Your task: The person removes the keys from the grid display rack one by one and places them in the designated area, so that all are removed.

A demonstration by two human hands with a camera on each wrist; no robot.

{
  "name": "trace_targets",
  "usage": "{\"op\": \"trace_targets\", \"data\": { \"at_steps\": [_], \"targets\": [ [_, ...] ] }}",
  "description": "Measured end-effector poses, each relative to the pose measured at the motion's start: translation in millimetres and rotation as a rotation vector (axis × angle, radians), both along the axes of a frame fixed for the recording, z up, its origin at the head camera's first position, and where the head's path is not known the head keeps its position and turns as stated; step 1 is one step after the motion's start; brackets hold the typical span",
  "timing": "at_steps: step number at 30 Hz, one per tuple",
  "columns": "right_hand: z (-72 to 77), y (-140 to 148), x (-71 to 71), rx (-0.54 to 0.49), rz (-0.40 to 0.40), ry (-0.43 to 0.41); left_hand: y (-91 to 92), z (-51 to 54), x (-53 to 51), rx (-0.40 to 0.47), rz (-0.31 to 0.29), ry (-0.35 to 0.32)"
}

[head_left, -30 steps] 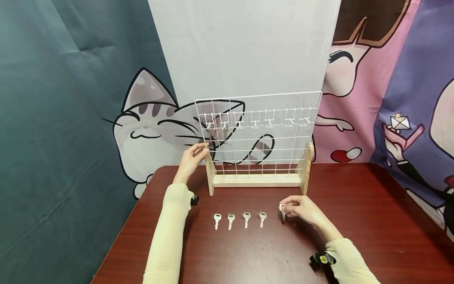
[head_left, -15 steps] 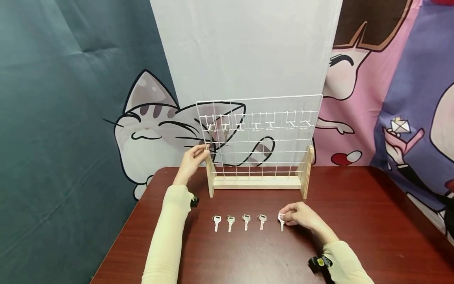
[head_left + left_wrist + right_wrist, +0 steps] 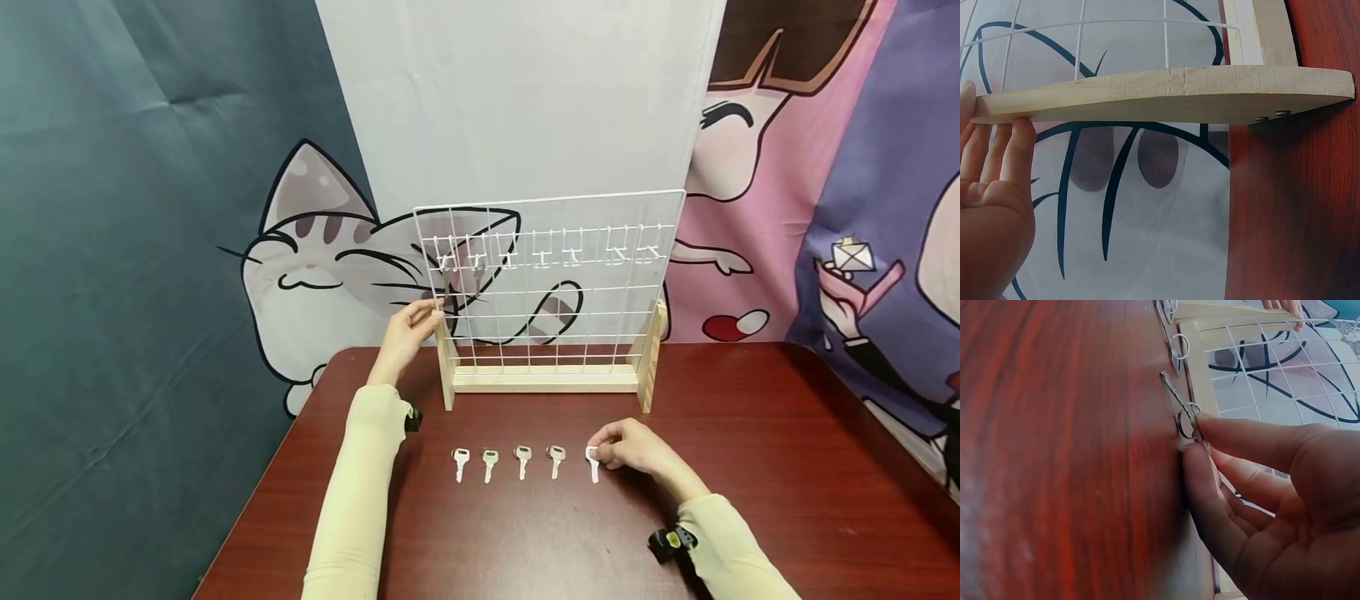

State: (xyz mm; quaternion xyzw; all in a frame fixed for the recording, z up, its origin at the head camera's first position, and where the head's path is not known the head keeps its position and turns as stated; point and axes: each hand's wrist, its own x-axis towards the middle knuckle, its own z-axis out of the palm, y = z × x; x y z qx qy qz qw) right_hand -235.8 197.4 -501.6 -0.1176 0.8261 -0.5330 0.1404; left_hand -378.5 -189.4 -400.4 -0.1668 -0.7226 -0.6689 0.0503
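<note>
Two keys hung from hooks on the white wire grid, mid-frame; four unhung keys lay in a row, lower center, beside a fifth key that the right hand pinched by its head. The left hand gripped the wooden side support; the wooden base stood between row and hooks.

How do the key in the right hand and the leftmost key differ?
Hold: the held key is pinched by the right hand; the leftmost key lies untouched on the table.
Visibility: fingers partly cover the held key's head; the leftmost key's head shows clear.
Place: the held key is at the row's right end, the leftmost key at its left.
Shared: both are silvery, with blades pointing toward the person.
</note>
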Motion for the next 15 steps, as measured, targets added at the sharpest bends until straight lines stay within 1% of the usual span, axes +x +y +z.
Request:
{"op": "trace_targets", "data": {
  "at_steps": [7,13,15],
  "targets": [
    [1.9,-1.8,-2.6,0.032,-0.017,0.003,2.9,-0.3,-1.3,0.026,0.011,0.017],
    [3.5,-2.7,-2.4,0.067,-0.02,-0.005,2.6,-3.5,-2.5,-0.004,0.031,0.018],
    [4.0,-3.3,-2.3,0.073,-0.018,-0.006,1.7,-3.8,-2.3,-0.002,0.027,0.021]
  ]
}}
